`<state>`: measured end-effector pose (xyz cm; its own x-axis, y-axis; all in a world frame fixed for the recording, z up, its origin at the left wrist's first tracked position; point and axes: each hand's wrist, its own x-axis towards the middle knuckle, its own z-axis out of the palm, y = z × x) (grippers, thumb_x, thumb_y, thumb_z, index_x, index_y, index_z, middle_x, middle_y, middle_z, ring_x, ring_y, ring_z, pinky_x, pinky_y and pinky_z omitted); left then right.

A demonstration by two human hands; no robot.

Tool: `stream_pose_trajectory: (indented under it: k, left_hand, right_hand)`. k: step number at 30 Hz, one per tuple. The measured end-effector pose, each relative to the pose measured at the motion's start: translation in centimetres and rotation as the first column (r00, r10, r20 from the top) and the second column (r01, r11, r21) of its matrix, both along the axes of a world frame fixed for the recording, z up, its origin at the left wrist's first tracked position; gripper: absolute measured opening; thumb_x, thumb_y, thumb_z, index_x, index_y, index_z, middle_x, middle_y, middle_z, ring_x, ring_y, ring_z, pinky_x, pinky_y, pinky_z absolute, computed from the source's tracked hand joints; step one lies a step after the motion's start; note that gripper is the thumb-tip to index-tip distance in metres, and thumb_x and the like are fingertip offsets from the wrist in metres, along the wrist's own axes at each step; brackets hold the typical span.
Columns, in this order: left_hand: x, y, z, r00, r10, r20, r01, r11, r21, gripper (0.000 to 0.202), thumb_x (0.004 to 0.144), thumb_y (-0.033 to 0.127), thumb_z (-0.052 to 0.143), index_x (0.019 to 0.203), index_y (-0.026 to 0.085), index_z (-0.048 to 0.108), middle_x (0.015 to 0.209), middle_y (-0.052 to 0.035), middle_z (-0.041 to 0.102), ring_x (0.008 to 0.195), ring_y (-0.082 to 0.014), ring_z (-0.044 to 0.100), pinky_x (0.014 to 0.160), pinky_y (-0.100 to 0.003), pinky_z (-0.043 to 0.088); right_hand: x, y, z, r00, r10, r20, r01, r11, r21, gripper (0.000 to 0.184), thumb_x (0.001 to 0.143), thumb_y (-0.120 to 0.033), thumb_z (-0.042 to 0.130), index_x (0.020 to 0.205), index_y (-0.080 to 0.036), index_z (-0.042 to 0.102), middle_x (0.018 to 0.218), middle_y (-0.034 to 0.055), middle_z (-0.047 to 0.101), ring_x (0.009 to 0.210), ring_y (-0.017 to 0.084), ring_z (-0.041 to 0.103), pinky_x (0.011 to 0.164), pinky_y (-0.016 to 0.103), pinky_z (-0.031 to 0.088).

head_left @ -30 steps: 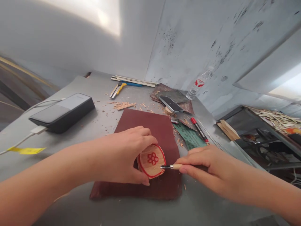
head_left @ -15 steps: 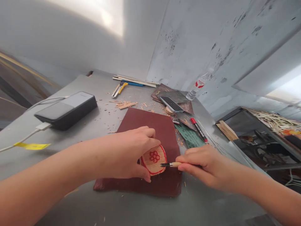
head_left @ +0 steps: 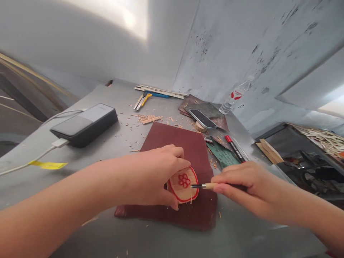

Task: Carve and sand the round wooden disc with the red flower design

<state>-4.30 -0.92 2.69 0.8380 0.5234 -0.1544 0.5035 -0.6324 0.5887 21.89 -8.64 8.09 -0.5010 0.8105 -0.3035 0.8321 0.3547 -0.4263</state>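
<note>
My left hand (head_left: 166, 179) grips a small rounded piece of wood (head_left: 185, 193) by its left side, thumb below and fingers above. A red line runs round the wood's edge, and a red flower is drawn in its middle. My right hand (head_left: 242, 182) is closed round the pale wooden handle of a carving chisel (head_left: 205, 186). The chisel's dark blade points left, its tip on the wood just right of the flower. A thin shaving stands at the wood's lower edge. Beneath the wood lies a dark red leather sheet (head_left: 174, 139).
A black power bank (head_left: 86, 125) with a cable stands at the left. Behind are a yellow utility knife (head_left: 145, 100), thin wood strips and shavings. To the right lie a phone (head_left: 202, 119), a green sheet (head_left: 221, 156), a red-capped marker (head_left: 235, 148) and a water bottle (head_left: 235, 96).
The view has shifted, so everything sits slightly further right. A thin shaving now shows at the wood's lower edge below the chisel tip. Both hands keep their holds.
</note>
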Motion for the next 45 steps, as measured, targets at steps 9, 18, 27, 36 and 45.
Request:
stream_pose_trajectory:
  k: [9, 18, 27, 36, 45]
  left_hand:
    - [-0.1, 0.4, -1.0, 1.0, -0.012, 0.022, 0.011, 0.999, 0.032, 0.069, 0.075, 0.051, 0.086, 0.139, 0.044, 0.061, 0.133, 0.0016, 0.06, 0.104, -0.0233, 0.066, 0.075, -0.031, 0.048]
    - [0.1, 0.0, -0.5, 1.0, -0.016, 0.0, 0.016, 0.999, 0.032, 0.062, 0.076, 0.048, 0.086, 0.134, 0.043, 0.064, 0.13, 0.0023, 0.061, 0.098, -0.0218, 0.067, 0.071, -0.03, 0.047]
    - [0.2, 0.1, -1.0, 1.0, -0.026, -0.001, 0.026, 0.996, 0.086, 0.066, 0.077, 0.053, 0.085, 0.138, 0.041, 0.064, 0.135, -0.0008, 0.06, 0.104, -0.0242, 0.068, 0.074, -0.031, 0.048]
    - [0.3, -0.3, 0.0, 1.0, -0.022, -0.009, 0.022, 0.998, 0.059, 0.064, 0.076, 0.048, 0.087, 0.136, 0.039, 0.064, 0.132, -0.0002, 0.06, 0.105, -0.024, 0.067, 0.078, -0.03, 0.048]
    - [0.0, 0.2, -0.3, 0.998, -0.05, 0.039, 0.047, 0.996, 0.082, 0.069, 0.069, 0.049, 0.092, 0.131, 0.035, 0.065, 0.127, -0.0011, 0.063, 0.112, -0.0258, 0.064, 0.086, -0.031, 0.049]
  right_hand:
    - [0.5, 0.1, 0.2, 0.997, 0.019, 0.074, -0.015, 0.999, -0.047, 0.047, 0.111, -0.047, 0.042, 0.078, -0.021, 0.065, 0.066, -0.0018, 0.053, 0.063, 0.014, 0.049, 0.062, 0.03, 0.035]
    - [-0.4, 0.1, -0.6, 0.992, 0.117, 0.054, -0.117, 0.993, -0.01, 0.049, 0.113, -0.046, 0.035, 0.082, -0.021, 0.065, 0.069, -0.0004, 0.057, 0.065, 0.015, 0.051, 0.064, 0.03, 0.034]
    - [-0.1, -2.0, -2.4, 1.0, 0.015, 0.01, -0.015, 0.999, 0.048, 0.045, 0.113, -0.041, 0.037, 0.087, -0.02, 0.068, 0.071, -0.0002, 0.06, 0.065, 0.015, 0.052, 0.063, 0.029, 0.035]
    - [-1.1, -3.6, -4.0, 0.998, -0.052, -0.043, 0.056, 0.994, 0.098, 0.038, 0.112, -0.038, 0.04, 0.097, -0.022, 0.071, 0.083, 0.0022, 0.074, 0.073, 0.018, 0.063, 0.07, 0.03, 0.042]
    - [-0.5, -3.7, -1.8, 0.991, -0.133, -0.009, 0.133, 0.987, 0.093, 0.04, 0.111, -0.043, 0.041, 0.093, -0.024, 0.072, 0.078, 0.0, 0.071, 0.07, 0.017, 0.063, 0.067, 0.031, 0.041]
